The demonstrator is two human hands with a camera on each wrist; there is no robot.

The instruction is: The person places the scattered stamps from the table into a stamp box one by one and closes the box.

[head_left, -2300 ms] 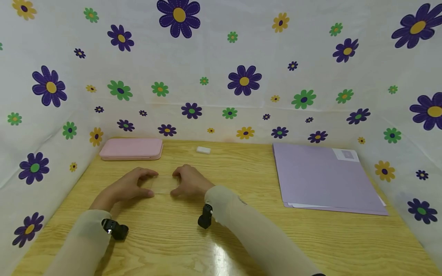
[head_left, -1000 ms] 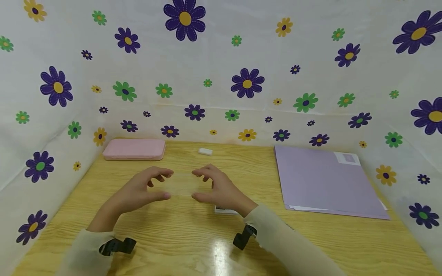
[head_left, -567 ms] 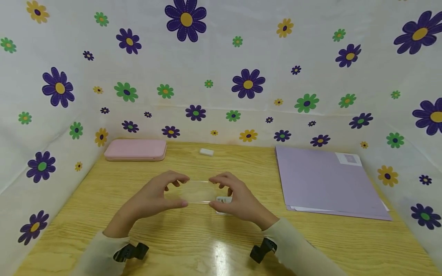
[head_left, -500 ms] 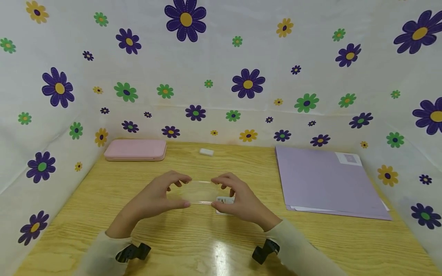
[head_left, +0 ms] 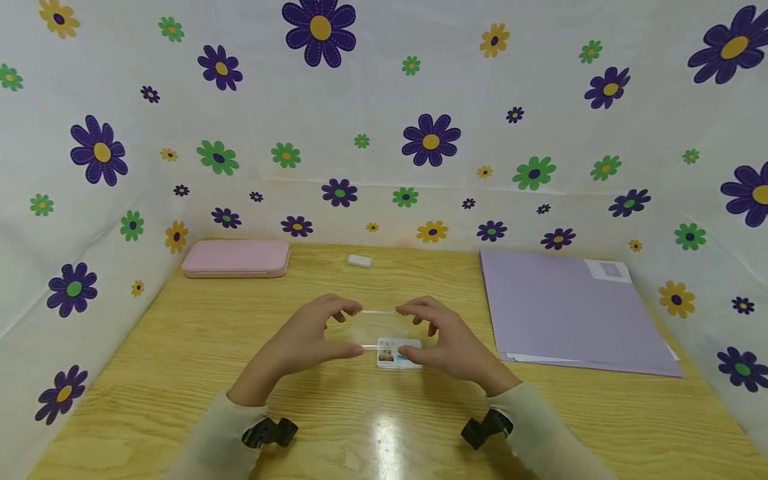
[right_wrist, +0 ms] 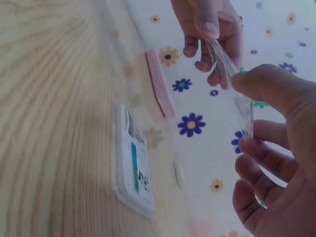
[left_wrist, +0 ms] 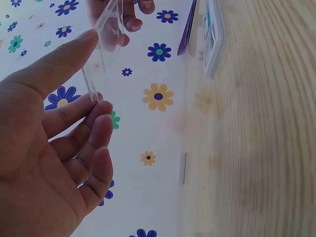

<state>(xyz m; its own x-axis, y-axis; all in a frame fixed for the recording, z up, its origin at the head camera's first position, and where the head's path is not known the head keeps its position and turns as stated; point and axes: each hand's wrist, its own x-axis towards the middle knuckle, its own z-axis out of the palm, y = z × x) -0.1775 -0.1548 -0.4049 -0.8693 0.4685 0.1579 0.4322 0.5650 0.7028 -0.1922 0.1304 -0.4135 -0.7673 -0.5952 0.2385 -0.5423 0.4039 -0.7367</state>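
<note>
Both hands hold a clear, shallow rectangular plastic lid (head_left: 379, 312) level above the table, one at each end. My left hand (head_left: 306, 339) pinches its left end between thumb and fingertips, and my right hand (head_left: 451, 341) pinches the right end likewise. Beneath the lid, slightly toward me, a flat white case (head_left: 393, 360) with printed pictures lies on the table. In the right wrist view the case (right_wrist: 133, 163) rests flat, apart from the lid (right_wrist: 245, 116). In the left wrist view, the lid's thin side walls (left_wrist: 90, 81) show between the fingers.
A pink pencil case (head_left: 236, 259) lies at the back left of the wooden table (head_left: 180, 400). A small white eraser-like block (head_left: 359, 261) sits at the back middle. On the right is a purple folder (head_left: 576, 307) with white sheets inside. Flower-printed cloth (head_left: 384, 100) encloses the table.
Both hands have carried the clear lid from the left to the right, up off the table and over the white case. The case, hidden behind the right arm before, now shows.
</note>
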